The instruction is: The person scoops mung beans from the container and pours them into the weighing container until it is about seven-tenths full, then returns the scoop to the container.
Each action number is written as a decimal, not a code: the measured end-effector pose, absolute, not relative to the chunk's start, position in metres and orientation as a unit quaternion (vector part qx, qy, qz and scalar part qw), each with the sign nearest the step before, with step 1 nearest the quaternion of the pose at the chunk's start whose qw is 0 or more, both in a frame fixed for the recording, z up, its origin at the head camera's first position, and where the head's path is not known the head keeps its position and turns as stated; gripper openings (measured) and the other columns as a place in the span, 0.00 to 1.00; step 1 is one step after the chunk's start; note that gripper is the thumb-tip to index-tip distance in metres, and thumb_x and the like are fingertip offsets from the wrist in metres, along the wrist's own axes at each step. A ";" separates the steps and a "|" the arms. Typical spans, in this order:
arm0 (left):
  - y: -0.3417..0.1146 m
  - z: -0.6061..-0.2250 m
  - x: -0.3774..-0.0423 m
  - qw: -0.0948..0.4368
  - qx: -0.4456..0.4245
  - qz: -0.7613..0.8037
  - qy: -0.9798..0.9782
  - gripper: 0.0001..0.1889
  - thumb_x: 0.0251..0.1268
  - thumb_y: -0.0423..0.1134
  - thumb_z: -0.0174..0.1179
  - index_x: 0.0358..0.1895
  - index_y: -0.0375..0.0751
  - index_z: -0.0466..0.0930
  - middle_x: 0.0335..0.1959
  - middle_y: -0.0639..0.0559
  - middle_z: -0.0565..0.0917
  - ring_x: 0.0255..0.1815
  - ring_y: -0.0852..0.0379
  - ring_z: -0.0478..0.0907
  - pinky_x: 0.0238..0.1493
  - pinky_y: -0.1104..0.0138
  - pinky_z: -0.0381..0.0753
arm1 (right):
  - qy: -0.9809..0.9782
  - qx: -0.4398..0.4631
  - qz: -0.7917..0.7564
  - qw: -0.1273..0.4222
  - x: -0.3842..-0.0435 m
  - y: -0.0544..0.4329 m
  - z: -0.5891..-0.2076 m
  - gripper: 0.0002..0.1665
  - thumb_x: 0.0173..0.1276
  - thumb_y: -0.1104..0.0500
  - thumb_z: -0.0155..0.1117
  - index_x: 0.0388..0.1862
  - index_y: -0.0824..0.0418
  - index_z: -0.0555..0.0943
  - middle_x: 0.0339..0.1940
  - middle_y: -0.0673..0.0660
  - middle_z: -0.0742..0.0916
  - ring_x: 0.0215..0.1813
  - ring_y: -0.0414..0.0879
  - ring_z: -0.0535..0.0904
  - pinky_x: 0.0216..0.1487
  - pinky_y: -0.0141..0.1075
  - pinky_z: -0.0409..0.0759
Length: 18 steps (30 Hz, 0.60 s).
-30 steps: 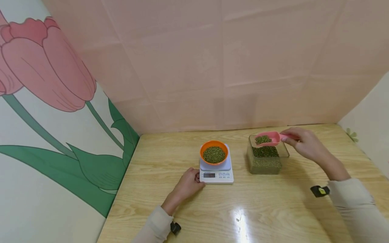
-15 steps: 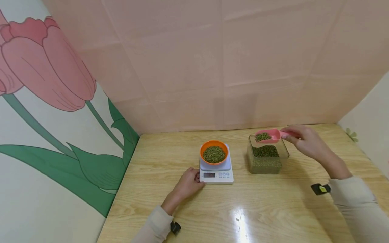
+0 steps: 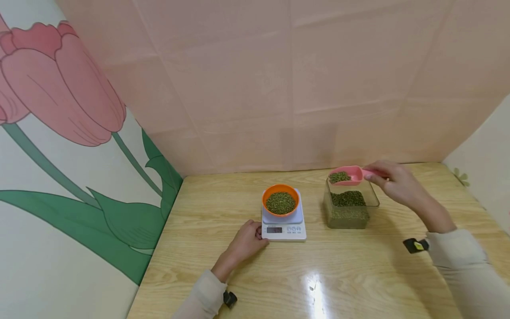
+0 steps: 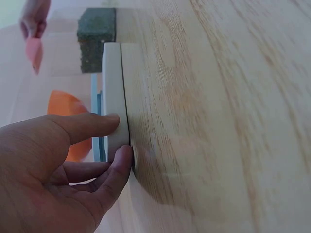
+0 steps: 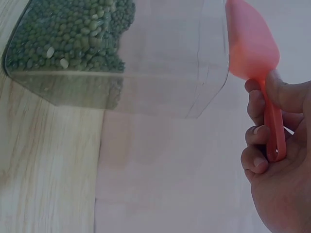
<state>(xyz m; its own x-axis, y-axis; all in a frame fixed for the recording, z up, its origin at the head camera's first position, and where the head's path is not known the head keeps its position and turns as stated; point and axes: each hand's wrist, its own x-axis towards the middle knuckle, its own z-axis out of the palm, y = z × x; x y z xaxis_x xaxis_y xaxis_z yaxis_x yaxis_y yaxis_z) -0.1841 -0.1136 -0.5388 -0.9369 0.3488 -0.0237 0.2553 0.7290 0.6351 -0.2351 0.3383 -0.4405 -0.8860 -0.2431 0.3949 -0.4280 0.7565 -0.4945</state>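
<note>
My right hand grips the handle of a pink scoop, fingers curled round it in the right wrist view. Green mung beans lie in the scoop's front part. The scoop is above the far rim of a clear plastic container, which holds more mung beans. At the left, a white kitchen scale carries an orange bowl of mung beans. My left hand holds the scale's near left corner, thumb and fingers against its edges. The digits on its display are too small to read.
Everything stands on a light wood-grain table. A pink sheet rises behind the table's far edge. At the left is a wall with a painted tulip, and a pale wall borders the right side.
My right hand has raised the filled scoop slightly and shifted it a little to the left over the container. My left hand, the scale and the bowl have stayed in place.
</note>
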 end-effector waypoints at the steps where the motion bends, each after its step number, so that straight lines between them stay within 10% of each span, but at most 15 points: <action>1: -0.113 -0.538 -0.184 0.071 0.162 0.329 0.927 0.11 0.63 0.36 0.74 0.46 0.38 0.85 0.35 0.50 0.78 0.36 0.63 0.69 0.35 0.73 0.72 | -0.924 0.179 0.301 0.153 -0.235 0.337 -0.440 0.15 0.81 0.56 0.64 0.57 0.62 0.87 0.50 0.63 0.90 0.48 0.47 0.83 0.48 0.48 0.78; 18: -0.113 -0.539 -0.184 0.067 0.167 0.328 0.927 0.12 0.64 0.36 0.74 0.47 0.38 0.85 0.34 0.50 0.78 0.36 0.63 0.68 0.34 0.74 0.70 | -0.912 0.197 0.315 0.172 -0.239 0.315 -0.432 0.12 0.78 0.59 0.67 0.55 0.60 0.89 0.52 0.61 0.91 0.46 0.34 0.80 0.47 0.28 0.75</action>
<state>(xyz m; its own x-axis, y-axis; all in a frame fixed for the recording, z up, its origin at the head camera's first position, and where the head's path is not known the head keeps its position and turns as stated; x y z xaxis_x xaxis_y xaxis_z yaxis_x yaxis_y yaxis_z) -0.1838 -0.1133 -0.5386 -0.9350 0.3543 -0.0151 0.2659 0.7285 0.6313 -0.2388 0.3147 -0.4322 -0.8637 -0.2509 0.4372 -0.4672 0.7241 -0.5074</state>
